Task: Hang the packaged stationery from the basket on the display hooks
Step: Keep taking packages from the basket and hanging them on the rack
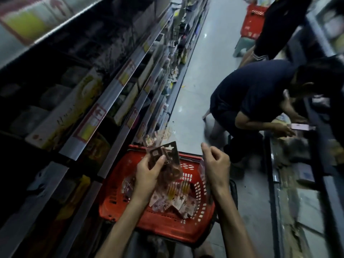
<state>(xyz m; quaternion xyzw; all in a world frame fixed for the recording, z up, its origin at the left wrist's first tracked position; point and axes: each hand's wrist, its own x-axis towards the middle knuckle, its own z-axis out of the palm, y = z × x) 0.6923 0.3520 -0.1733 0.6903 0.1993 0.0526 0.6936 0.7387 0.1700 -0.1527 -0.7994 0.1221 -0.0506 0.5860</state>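
A red plastic basket (130, 213) stands on the aisle floor below me, with several packaged stationery cards (173, 200) lying in it. My left hand (149, 170) is shut on a few packaged stationery cards (164, 155) held fanned above the basket. My right hand (216, 162) hovers over the basket's right rim; a thin clear packet (202, 170) appears to sit against its palm, too blurred to be sure. The dim display shelves (104, 101) run along my left; hooks cannot be made out.
A crouching person in a dark shirt (260, 94) works at the right-hand shelves, close to the basket. Another person (275, 28) stands farther down beside a second red basket (251, 23) and a stool (242, 45). The floor (201, 75) stretches ahead between them.
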